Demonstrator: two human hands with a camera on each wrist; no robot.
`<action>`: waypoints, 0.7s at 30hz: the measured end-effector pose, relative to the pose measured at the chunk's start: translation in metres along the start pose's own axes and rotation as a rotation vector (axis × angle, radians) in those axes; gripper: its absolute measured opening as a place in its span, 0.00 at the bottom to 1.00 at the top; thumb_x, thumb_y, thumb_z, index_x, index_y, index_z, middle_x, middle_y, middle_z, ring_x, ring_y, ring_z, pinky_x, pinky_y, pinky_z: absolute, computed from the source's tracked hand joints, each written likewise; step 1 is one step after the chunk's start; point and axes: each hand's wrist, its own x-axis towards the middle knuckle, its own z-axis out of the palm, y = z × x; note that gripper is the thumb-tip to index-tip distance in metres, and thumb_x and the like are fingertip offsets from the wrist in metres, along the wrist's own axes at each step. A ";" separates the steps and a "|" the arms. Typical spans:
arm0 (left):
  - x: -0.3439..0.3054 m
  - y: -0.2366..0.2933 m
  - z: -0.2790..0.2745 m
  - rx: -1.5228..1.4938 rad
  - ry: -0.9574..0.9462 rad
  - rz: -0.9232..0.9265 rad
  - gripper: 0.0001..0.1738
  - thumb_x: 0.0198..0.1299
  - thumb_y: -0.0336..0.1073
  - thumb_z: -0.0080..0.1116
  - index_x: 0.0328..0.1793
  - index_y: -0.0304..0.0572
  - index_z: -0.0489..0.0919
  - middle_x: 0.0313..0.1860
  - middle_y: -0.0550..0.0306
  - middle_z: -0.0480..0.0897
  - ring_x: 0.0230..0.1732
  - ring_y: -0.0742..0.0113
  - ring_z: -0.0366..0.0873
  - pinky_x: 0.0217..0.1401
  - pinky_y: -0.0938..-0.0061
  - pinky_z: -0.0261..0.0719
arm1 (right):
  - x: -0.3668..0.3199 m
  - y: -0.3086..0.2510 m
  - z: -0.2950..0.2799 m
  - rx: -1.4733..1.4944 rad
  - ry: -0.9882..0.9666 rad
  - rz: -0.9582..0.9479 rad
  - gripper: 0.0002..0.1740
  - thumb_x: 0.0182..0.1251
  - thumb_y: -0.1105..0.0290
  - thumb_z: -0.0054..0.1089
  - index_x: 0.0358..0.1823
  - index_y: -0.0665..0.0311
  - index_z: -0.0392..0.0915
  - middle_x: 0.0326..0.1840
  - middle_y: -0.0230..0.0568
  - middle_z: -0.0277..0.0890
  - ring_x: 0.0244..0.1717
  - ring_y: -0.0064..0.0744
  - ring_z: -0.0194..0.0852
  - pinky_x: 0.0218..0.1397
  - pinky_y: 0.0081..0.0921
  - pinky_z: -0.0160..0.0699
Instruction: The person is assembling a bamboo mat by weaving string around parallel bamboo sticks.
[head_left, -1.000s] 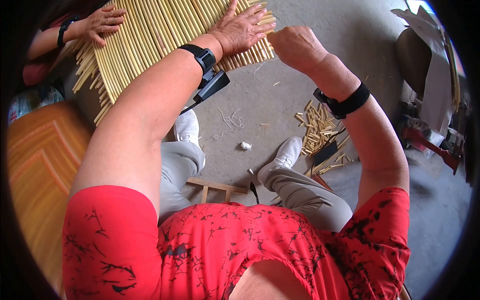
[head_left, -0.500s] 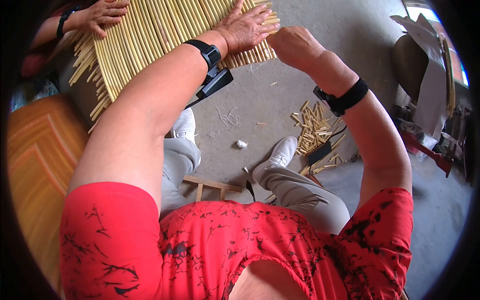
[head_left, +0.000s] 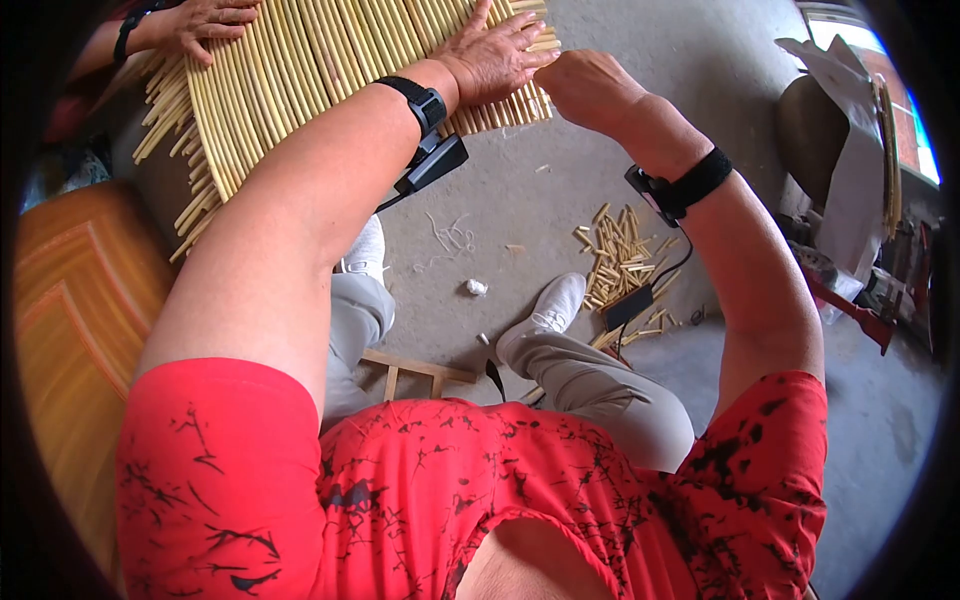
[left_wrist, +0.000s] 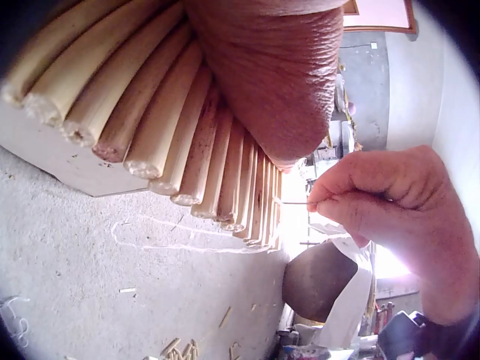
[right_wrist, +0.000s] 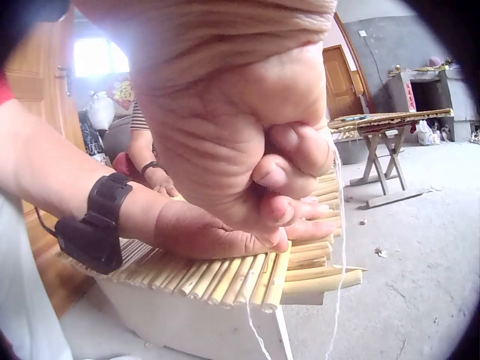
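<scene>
Left hand (head_left: 490,60) flat, fingers apart, on stick mat (head_left: 290,80) | right hand (head_left: 592,90) clamped on needle (left_wrist: 297,203) | grey floor (head_left: 520,200) below

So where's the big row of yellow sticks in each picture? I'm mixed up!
Head view: the row of sticks is at the top, mostly left of the middle.
Left wrist view: it slants from the top left corner down to the middle.
Right wrist view: it's below the middle, under the hands.
Shared landmark: the left hand lies on the sticks in all three.
</scene>
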 end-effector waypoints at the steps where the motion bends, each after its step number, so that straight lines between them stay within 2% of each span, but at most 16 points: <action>1: 0.000 0.000 -0.001 0.028 0.002 0.003 0.27 0.64 0.46 0.29 0.69 0.50 0.60 0.72 0.63 0.55 0.74 0.63 0.42 0.69 0.39 0.40 | 0.001 -0.001 -0.001 0.004 -0.004 0.001 0.08 0.49 0.76 0.51 0.26 0.64 0.81 0.29 0.47 0.79 0.33 0.43 0.79 0.34 0.33 0.78; 5: 0.002 -0.001 0.001 -0.060 0.018 -0.005 0.28 0.64 0.46 0.29 0.69 0.51 0.59 0.72 0.63 0.55 0.74 0.63 0.42 0.68 0.38 0.40 | 0.002 -0.004 -0.006 -0.040 -0.032 -0.010 0.08 0.49 0.76 0.52 0.26 0.64 0.81 0.30 0.47 0.79 0.33 0.43 0.79 0.34 0.33 0.78; 8: 0.002 -0.001 0.002 -0.069 0.005 -0.022 0.28 0.63 0.48 0.30 0.70 0.52 0.59 0.72 0.63 0.55 0.74 0.63 0.42 0.69 0.38 0.39 | 0.002 -0.004 -0.003 -0.004 -0.024 -0.021 0.06 0.47 0.77 0.51 0.25 0.64 0.79 0.26 0.49 0.77 0.30 0.46 0.78 0.32 0.37 0.76; 10: 0.002 -0.003 0.003 0.008 0.001 0.014 0.29 0.63 0.49 0.30 0.70 0.53 0.58 0.72 0.64 0.54 0.74 0.64 0.41 0.69 0.38 0.38 | 0.004 -0.007 0.001 -0.012 0.016 -0.041 0.06 0.47 0.77 0.52 0.24 0.64 0.79 0.26 0.48 0.77 0.30 0.45 0.78 0.32 0.36 0.77; 14: 0.008 -0.007 0.015 -0.042 -0.004 0.001 0.30 0.62 0.51 0.31 0.70 0.53 0.58 0.72 0.64 0.54 0.74 0.63 0.40 0.69 0.38 0.37 | 0.006 -0.009 0.002 0.001 -0.004 -0.023 0.06 0.48 0.77 0.52 0.25 0.64 0.79 0.27 0.48 0.78 0.30 0.44 0.79 0.32 0.35 0.78; 17: 0.011 -0.004 0.025 0.058 0.072 0.062 0.31 0.62 0.51 0.33 0.71 0.55 0.57 0.73 0.62 0.52 0.74 0.61 0.39 0.69 0.37 0.36 | 0.003 -0.007 0.002 0.020 0.011 -0.005 0.06 0.50 0.77 0.52 0.28 0.64 0.79 0.27 0.47 0.78 0.31 0.44 0.79 0.33 0.34 0.78; 19: 0.010 0.006 0.022 0.199 0.043 -0.138 0.23 0.66 0.52 0.32 0.68 0.73 0.60 0.73 0.66 0.53 0.74 0.70 0.41 0.72 0.45 0.31 | 0.002 -0.006 0.003 0.050 0.019 0.021 0.08 0.52 0.77 0.52 0.32 0.63 0.79 0.28 0.47 0.78 0.31 0.43 0.79 0.33 0.34 0.78; 21: 0.008 0.009 0.017 0.159 0.038 -0.143 0.23 0.65 0.52 0.33 0.68 0.73 0.61 0.73 0.66 0.53 0.74 0.70 0.42 0.72 0.45 0.31 | 0.002 -0.007 0.004 0.060 0.022 0.035 0.08 0.52 0.77 0.51 0.30 0.63 0.80 0.29 0.46 0.79 0.33 0.42 0.80 0.35 0.34 0.78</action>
